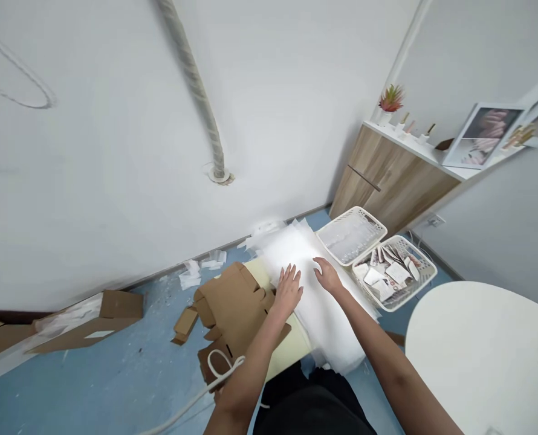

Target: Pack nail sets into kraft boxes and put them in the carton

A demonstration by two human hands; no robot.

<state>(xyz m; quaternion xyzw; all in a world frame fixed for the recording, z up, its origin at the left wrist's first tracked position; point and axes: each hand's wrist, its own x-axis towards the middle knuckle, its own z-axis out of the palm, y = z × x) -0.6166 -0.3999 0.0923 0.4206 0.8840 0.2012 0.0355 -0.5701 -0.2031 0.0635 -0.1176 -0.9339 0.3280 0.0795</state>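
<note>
My left hand is open, its fingers spread at the left edge of a stack of white sheets that look like foam or packing wrap. Over the same stack, my right hand is open too, fingers extended toward the left. Neither hand holds anything. I cannot tell whether the fingers press on the top sheet or hover just above it. To the left of the stack lie flattened brown cardboard boxes, resting on a pale yellow surface that the sheets partly cover.
Two white plastic baskets stand to the right: one basket with clear film, another basket with small cards and packets. A round white table is at the right. A white cord crosses near my left forearm. Cardboard boxes lie at left.
</note>
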